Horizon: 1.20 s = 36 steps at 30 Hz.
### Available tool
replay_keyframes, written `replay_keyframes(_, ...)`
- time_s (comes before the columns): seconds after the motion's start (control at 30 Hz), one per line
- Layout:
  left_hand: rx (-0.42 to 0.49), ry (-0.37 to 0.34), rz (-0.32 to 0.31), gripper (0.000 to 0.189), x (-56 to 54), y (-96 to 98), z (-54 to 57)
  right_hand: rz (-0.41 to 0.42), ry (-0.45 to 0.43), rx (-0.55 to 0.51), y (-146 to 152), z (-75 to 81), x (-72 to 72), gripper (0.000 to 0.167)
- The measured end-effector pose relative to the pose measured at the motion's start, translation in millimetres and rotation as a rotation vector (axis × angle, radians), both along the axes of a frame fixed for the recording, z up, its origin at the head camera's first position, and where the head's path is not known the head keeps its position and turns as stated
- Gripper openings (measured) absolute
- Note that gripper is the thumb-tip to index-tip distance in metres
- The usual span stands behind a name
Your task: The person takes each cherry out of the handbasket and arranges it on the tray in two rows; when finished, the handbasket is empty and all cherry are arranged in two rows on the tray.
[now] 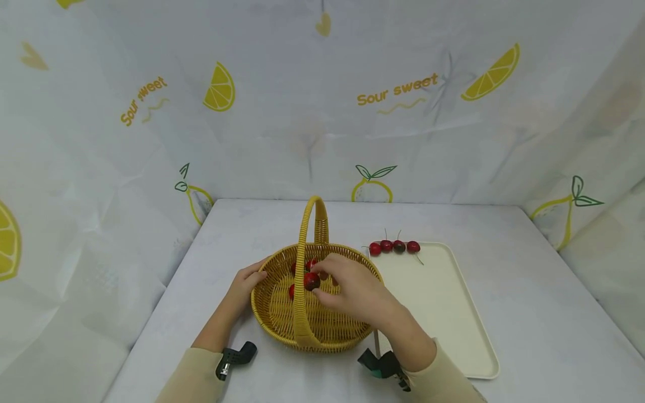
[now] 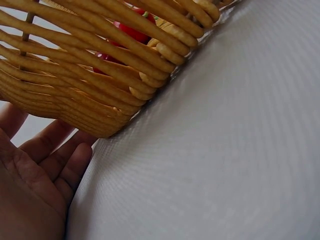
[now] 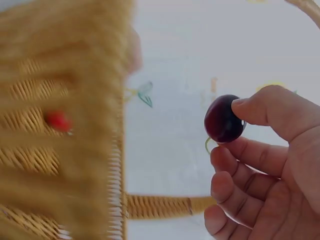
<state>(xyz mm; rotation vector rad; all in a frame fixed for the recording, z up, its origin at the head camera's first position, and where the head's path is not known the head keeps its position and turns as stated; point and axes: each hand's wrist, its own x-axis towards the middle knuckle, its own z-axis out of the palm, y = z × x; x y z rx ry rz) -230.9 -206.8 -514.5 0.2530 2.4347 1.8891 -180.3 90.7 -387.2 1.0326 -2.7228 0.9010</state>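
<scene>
A yellow wicker basket point(image 1: 342, 336) with a tall arched handle stands on the table, several red cherries point(image 1: 292, 291) inside it. My right hand point(image 1: 353, 288) is over the basket, pinching a dark red cherry point(image 3: 222, 119) between thumb and forefinger; its thin green stem shows in the right wrist view. The other fingers of that hand are loosely bent. At the basket's left side, my left hand point(image 1: 245, 285) holds the rim, thumb over the edge and fingers along the outside wall. In the left wrist view, the fingers point(image 2: 55, 145) touch the woven side from below.
A cream rectangular tray point(image 1: 443, 313) lies right of the basket, partly behind my right forearm. Along its far left edge sits a row of several cherries point(image 1: 399, 246) with stems. A white cloth point(image 1: 282, 140) with lemon prints hangs behind the table.
</scene>
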Motion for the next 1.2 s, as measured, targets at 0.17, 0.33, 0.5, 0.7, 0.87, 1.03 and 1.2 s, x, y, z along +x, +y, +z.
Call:
replay_keyframes(0.17, 0.000, 0.001, -0.004, 0.047, -0.2, 0.1, 0.0, -0.020, 0.002, -0.091, 18.2, 7.8, -5.8, 0.029)
replay_keyframes(0.33, -0.007, -0.001, -0.002, 0.047, -0.2, -0.2, 0.2, -0.028, -0.023, -0.177, 38.2, 11.0, -16.7, 0.030)
replay_keyframes(0.5, -0.020, 0.008, 0.003, 0.048, 0.3, -0.5, 0.9, -0.100, -0.074, -0.218, 57.7, 13.0, -25.6, 0.029)
replay_keyframes(0.7, -0.026, 0.031, -0.002, 0.048, 1.0, -0.1, 1.8, -0.165, -0.119, -0.284, 79.8, 12.3, -34.4, 0.030)
replay_keyframes(0.87, -0.009, 0.032, -0.007, 0.048, 1.0, 0.4, 2.1, -0.242, -0.116, -0.290, 99.5, 8.7, -41.8, 0.030)
replay_keyframes(1.03, -0.003, 0.022, -0.012, 0.047, 0.4, 0.4, 1.3, -0.342, -0.089, -0.248, 119.6, 5.4, -48.0, 0.032)
replay_keyframes(1.2, -0.003, 0.018, -0.015, 0.047, 0.5, -0.1, 1.0, -0.432, -0.089, -0.209, 136.1, 2.1, -52.1, 0.036)
